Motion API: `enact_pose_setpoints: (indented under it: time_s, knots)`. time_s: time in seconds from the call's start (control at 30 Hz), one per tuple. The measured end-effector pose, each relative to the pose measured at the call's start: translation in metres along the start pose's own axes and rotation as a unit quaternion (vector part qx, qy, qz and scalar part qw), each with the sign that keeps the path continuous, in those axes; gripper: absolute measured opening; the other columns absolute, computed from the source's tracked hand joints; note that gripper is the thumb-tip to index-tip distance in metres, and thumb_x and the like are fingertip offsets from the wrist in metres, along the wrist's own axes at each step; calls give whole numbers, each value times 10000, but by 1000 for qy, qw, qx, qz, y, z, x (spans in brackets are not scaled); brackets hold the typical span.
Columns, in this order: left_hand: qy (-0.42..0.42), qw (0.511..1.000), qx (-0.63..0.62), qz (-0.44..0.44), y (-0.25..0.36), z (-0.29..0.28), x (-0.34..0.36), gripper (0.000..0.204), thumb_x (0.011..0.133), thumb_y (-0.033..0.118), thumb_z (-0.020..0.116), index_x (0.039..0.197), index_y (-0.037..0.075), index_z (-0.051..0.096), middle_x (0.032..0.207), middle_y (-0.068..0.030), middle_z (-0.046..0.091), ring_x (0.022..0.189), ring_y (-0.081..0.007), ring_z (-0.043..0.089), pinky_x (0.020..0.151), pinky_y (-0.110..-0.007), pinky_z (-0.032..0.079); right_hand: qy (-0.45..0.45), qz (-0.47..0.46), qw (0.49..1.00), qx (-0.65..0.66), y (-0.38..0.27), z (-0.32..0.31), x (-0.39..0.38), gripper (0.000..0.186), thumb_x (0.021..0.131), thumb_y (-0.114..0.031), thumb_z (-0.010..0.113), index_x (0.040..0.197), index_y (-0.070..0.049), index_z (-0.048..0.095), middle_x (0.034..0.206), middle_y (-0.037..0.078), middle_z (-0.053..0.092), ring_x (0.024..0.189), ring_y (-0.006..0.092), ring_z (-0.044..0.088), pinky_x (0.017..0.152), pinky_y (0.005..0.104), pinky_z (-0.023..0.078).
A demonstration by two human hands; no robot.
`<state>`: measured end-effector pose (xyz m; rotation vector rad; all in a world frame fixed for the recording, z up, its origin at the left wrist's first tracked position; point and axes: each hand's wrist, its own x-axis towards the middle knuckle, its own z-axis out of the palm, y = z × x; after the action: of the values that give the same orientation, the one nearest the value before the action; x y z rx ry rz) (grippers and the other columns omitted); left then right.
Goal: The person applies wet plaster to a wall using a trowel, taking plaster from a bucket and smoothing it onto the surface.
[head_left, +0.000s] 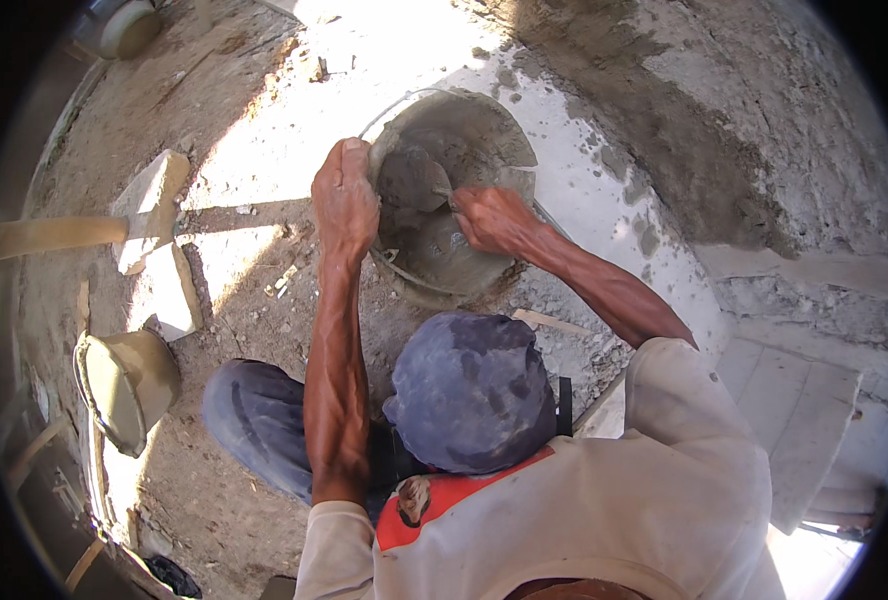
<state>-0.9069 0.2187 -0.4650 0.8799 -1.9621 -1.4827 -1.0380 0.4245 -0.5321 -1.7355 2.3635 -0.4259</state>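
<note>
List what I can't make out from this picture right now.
All in the head view:
Trowel handle: hidden in the grip of the right hand.
Palm of the left hand: hidden by the hand's own back.
Bucket bottom: covered by mortar.
Wooden handle: outer end lost in the dark, blurred left rim.

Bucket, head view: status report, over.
Left hand closed on bucket, at its left rim. Right hand closed on trowel, inside bucket. Grey mix within; right hand hides trowel handle.
</note>
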Motion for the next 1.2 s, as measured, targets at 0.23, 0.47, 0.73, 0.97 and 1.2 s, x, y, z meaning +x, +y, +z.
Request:
enact_pose_setpoints:
  time_s: [0.23, 0.47, 0.73, 0.97, 1.2]
  knots:
    - [21, 999, -5, -23, -7, -13, 5, 417, 1076, 332, 449, 943, -22, 624, 812, -89, 564, 789, -189, 483, 749, -384, 429, -141, 61, 965, 213, -36, -31, -29, 240, 927, -172, 717, 1032, 31, 645, 897, 234, 692, 776, 435, 676, 728, 498, 529]
    - [11, 999, -39, -17, -61, -50, 37, 373, 1090, 287, 452, 931, 9, 643, 888, -32, 582, 835, -150, 508, 783, -347, 453, -86, 43, 962, 254, -34, -73, -27, 326, 970, -250, 699, 1045, 65, 656, 818, 256, 679, 789, 352, 693, 737, 492, 536]
    - [35, 939, -302, -161, -118, -86, 38, 547, 1093, 430, 498, 1405, -9, 591, 1294, -131, 677, 1122, -276, 678, 958, -431, 563, -102, -7, 937, 335, -81, -189, 43, 302, 1003, -251, 692, 1047, 47, 670, 663, 105, 624, 556, 253, 631, 574, 400, 542]
    - [1, 978, -78, -193, -123, -100, 42, 573, 1107, 554, 435, 1147, 22, 644, 877, -18, 576, 755, -166, 551, 677, -351, 465, 34, 159, 777, 608, 85, -247, 97, 227, 1060, -206, 630, 939, -13, 623, 658, 10, 562, 423, 71, 487, 345, 222, 398]
    - [153, 967, -3, -203, -67, -174, 89, 519, 1084, 551, 498, 1111, 43, 599, 903, -23, 558, 773, -117, 516, 617, -309, 426, 433, 297, 696, 490, 60, -207, -41, 218, 1047, -256, 614, 953, -68, 557, 676, -3, 531, 452, 103, 492, 393, 312, 409]
